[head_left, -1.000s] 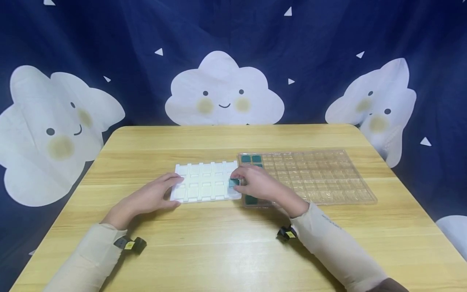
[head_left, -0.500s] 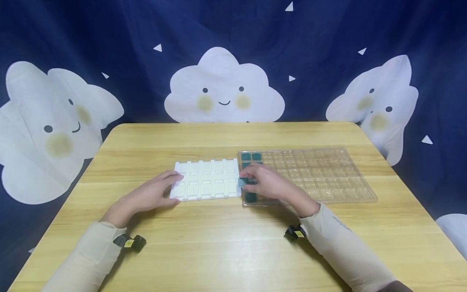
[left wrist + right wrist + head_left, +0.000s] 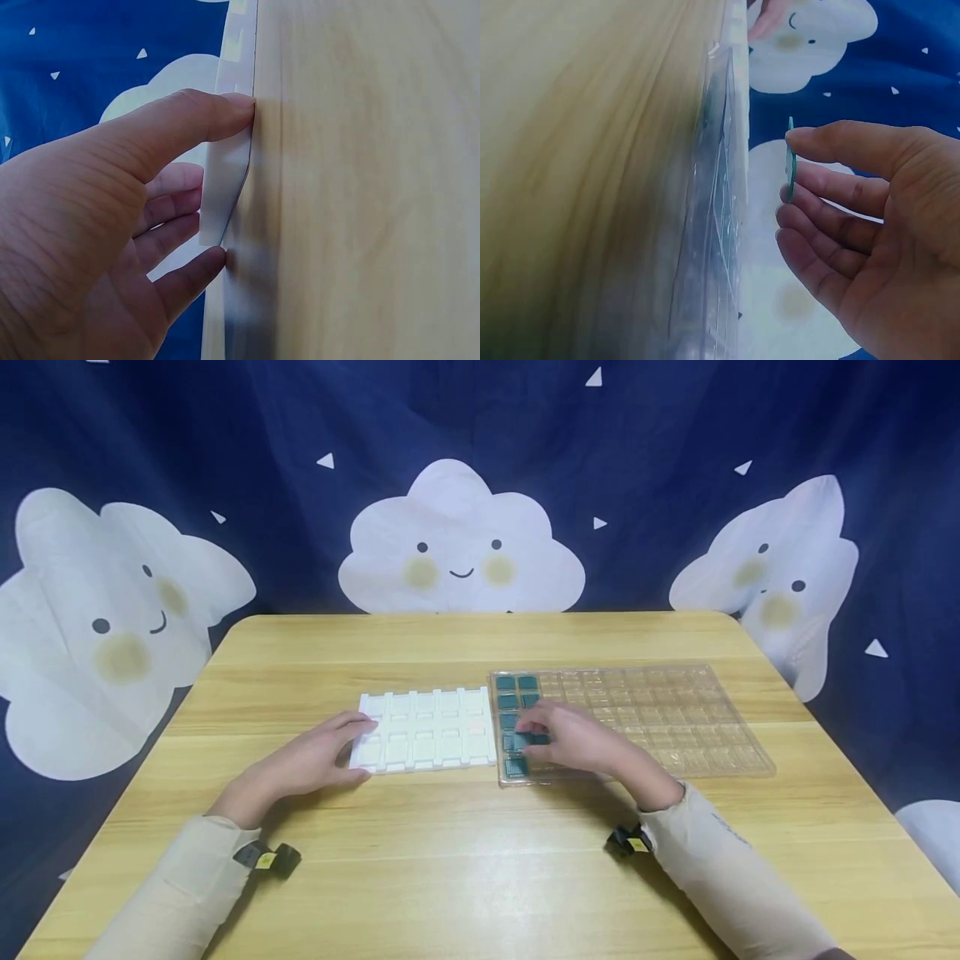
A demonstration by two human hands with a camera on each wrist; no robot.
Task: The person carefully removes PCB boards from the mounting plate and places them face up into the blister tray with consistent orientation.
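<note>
In the head view my left hand (image 3: 322,756) holds the left end of a white compartment tray (image 3: 423,747). The left wrist view has the thumb on the tray's near edge and other fingers around its end. My right hand (image 3: 577,739) is over the left part of a clear plastic tray (image 3: 637,760). Between its thumb and fingertips it pinches a thin green square chip (image 3: 791,161), seen edge-on and apart from the tray in the right wrist view. Several similar green chips (image 3: 507,701) lie in the clear tray's left columns, some hidden behind the hand.
Both trays lie end to end on a light wood table (image 3: 420,877). Behind it hangs a dark blue curtain (image 3: 637,435) with printed clouds. A small black camera (image 3: 628,842) sits at the right wrist, another camera (image 3: 270,858) at the left.
My right hand has moved right with the pinched chip, from over the white tray's right end to over the clear tray. The left hand stays at the white tray.
</note>
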